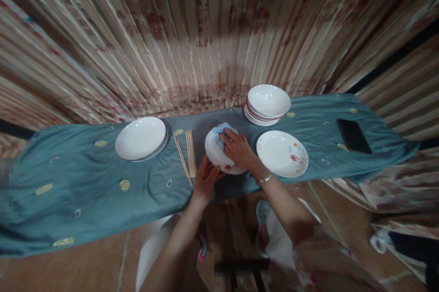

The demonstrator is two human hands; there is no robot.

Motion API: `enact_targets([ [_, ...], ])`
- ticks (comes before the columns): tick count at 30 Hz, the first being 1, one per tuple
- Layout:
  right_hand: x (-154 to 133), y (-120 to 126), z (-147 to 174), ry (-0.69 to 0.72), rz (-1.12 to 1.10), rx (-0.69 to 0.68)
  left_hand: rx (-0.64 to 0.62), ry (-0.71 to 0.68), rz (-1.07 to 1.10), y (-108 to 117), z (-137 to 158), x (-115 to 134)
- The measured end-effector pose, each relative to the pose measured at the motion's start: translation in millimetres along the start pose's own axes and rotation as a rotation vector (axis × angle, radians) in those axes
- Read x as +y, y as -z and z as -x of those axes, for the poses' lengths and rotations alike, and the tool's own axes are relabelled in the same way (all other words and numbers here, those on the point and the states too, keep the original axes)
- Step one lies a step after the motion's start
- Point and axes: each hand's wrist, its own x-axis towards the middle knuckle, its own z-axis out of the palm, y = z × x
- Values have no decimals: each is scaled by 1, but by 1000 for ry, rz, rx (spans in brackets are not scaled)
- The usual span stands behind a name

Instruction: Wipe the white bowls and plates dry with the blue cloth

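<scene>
A white bowl [214, 151] with red flowers low on its side is at the middle of the table, partly covered by my hands. I cannot tell whether it is tilted or upside down. My left hand [206, 177] grips its near left edge, thumb and fingers against the side. My right hand [236, 146] presses a crumpled light-blue cloth [222, 129] onto the bowl's upper surface, fingers bent over the cloth. Just left of the bowl lie several wooden chopsticks [190, 152]. Close to my right wrist is a white plate [279, 151] with a floral pattern.
Behind the plate stands a stack of white bowls [268, 100]. Stacked white plates [141, 139] sit to the left, and a black phone-like slab [354, 135] lies at the right. A teal cloth [103, 191] covers the narrow table, with a pleated curtain [206, 45] close behind.
</scene>
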Motion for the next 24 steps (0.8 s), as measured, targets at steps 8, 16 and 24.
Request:
enact_targets([
  [8,5,14,14,-71,142,-73,-19,-13,-13,1,-2,0],
  [16,6,28,28,-71,215,-197,-13,-17,-22,3,-5,-2],
  [24,6,40,37,-56,181,-362,-41,-43,-78,2,-6,-1],
])
